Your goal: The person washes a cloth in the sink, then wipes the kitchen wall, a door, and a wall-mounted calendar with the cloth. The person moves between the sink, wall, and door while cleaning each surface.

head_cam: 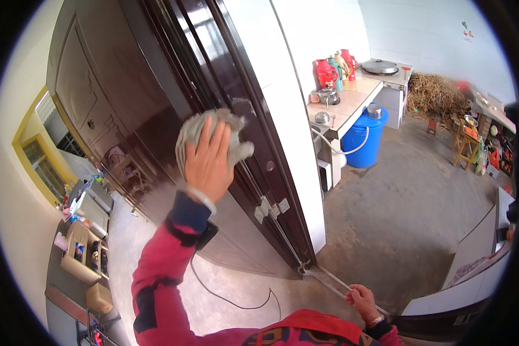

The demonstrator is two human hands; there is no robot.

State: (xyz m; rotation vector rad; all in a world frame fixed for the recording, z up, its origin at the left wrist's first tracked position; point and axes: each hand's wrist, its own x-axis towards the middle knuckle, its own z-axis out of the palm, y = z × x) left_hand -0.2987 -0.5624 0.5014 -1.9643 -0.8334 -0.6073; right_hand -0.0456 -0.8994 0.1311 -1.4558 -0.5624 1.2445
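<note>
My left hand (210,162) lies flat over a bunched grey-green cloth (186,138) and presses it against the edge of a dark brown door and its glossy frame (281,181). Part of the cloth folds out past the fingertips. Below the hand, a metal hinge (271,209) joins the door panel (155,129) to the frame. At the lower right, my right hand (362,302) hangs above the threshold strip (328,281) with its fingers curled in. I see nothing in it.
Right of the frame are a tiled counter (350,93) with thermos flasks (326,73), a blue lidded bucket (363,140), a straw heap (437,95) and a wooden stool (466,147). A black cable (238,307) trails near my body. A shelf unit (84,253) stands at left.
</note>
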